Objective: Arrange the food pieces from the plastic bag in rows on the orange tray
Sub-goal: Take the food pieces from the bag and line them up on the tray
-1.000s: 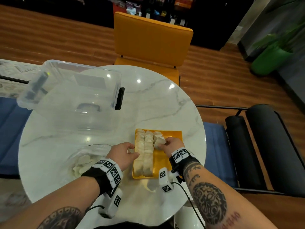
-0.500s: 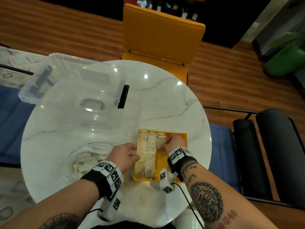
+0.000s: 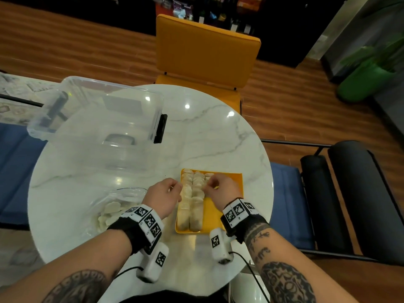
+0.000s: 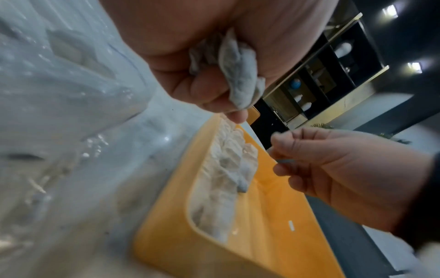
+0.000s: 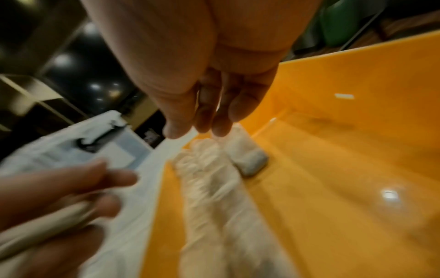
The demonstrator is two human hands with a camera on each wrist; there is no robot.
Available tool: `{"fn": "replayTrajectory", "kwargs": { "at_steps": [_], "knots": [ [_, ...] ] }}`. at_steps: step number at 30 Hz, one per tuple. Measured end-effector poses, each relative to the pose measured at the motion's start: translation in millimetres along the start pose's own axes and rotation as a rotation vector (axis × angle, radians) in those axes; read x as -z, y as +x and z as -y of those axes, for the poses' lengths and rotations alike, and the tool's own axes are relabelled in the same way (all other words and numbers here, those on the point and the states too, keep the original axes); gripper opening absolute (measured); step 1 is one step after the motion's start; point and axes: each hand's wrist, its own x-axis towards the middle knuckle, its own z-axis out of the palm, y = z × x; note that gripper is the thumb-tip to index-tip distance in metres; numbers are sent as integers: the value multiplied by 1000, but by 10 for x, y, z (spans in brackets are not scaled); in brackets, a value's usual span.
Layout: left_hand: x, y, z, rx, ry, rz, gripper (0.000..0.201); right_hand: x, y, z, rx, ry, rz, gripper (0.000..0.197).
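The orange tray (image 3: 213, 221) lies on the marble table, holding two full rows of pale dumplings (image 3: 192, 211) and a short third row (image 5: 247, 156) at its far end. My right hand (image 3: 211, 185) hovers over that third row with its fingers (image 5: 221, 120) hanging loose just above the last dumpling and holding nothing. Beside the tray's left edge, my left hand (image 3: 172, 188) grips a dumpling (image 4: 238, 75) in its curled fingers. The plastic bag (image 3: 113, 208) with several more dumplings lies left of the tray.
A clear plastic box (image 3: 98, 119) stands at the table's far left. An orange chair (image 3: 205, 51) is behind the table, and black bolsters (image 3: 358, 193) with blue cushions are to the right. The round table's edge (image 3: 270, 193) runs close to the tray's right side.
My right hand carried a dumpling to the far end of the third row, set it down and let go. The left hand stayed by the tray's left edge.
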Motion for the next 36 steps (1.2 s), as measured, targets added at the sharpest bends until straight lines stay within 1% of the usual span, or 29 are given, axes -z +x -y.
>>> {"fn": "replayTrajectory", "kwargs": {
  "at_steps": [2, 3, 5, 10, 13, 16, 21, 23, 25, 26, 28, 30, 31, 34, 36],
  "knots": [
    [-22, -15, -58, -31, -63, -36, 23, -86, -228, 92, 104, 73, 101, 15],
    [-34, -33, -88, -52, -86, -47, 23, -141, -333, 130, 128, 114, 157, 16],
    [-57, -75, -154, -107, -124, -52, 26, -226, -494, 186, 101, 226, 219, 22],
    [-56, -192, -303, -201, -194, -34, 37, -215, -688, 266, -28, 527, 177, 18],
    [-29, -250, -344, -232, -243, -17, 42, -184, -755, 314, -70, 582, 192, 22],
    [32, -298, -420, -258, -247, -1, 46, -135, -791, 375, -58, 594, 166, 22],
    [144, -289, -485, -211, -301, 70, 51, -86, -817, 451, -58, 698, 175, 21],
    [169, -248, -454, -177, -353, 95, 51, -75, -830, 481, -49, 701, 165, 21],
    [188, -220, -426, -108, -426, 131, 52, -60, -837, 510, -44, 698, 148, 20],
    [203, -226, -426, -47, -481, 166, 55, -61, -838, 522, -44, 699, 139, 19],
    [236, -261, -440, 138, -631, 280, 60, -74, -835, 545, -53, 690, 117, 18],
    [268, -302, -450, 309, -751, 380, 59, -98, -823, 566, -69, 669, 83, 20],
    [270, -306, -442, 359, -781, 407, 58, -106, -812, 574, -74, 661, 67, 21],
    [252, -292, -406, 450, -828, 460, 58, -119, -772, 585, -85, 650, 37, 24],
    [245, -269, -386, 498, -873, 496, 59, -121, -755, 586, -94, 659, 26, 20]
  ]
}}
